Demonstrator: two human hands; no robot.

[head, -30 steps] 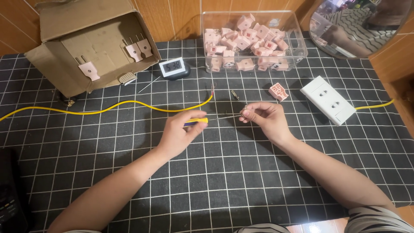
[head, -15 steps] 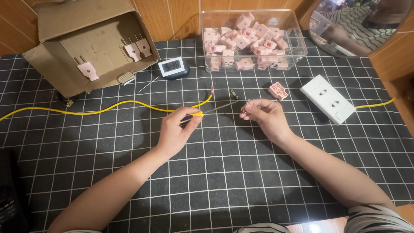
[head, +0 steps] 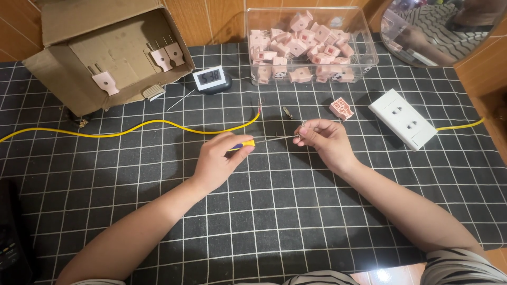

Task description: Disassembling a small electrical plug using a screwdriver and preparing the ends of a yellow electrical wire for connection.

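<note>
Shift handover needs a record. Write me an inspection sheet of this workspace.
Surface: black cloth with white grid covers the table.
Job's things: screwdriver with yellow handle, its shaft reaching the small metal part.
Clutter: open cardboard box with pink pieces inside; clear tub of pink blocks; small digital clock; loose pink block; small metal piece.
Hands: left hand grips the screwdriver; right hand pinches the small metal part.
Cables: yellow cable lies in curves, bare end near centre; white socket block on a yellow lead.
Surroundings: wooden wall panels; round mirror at top right.
</note>
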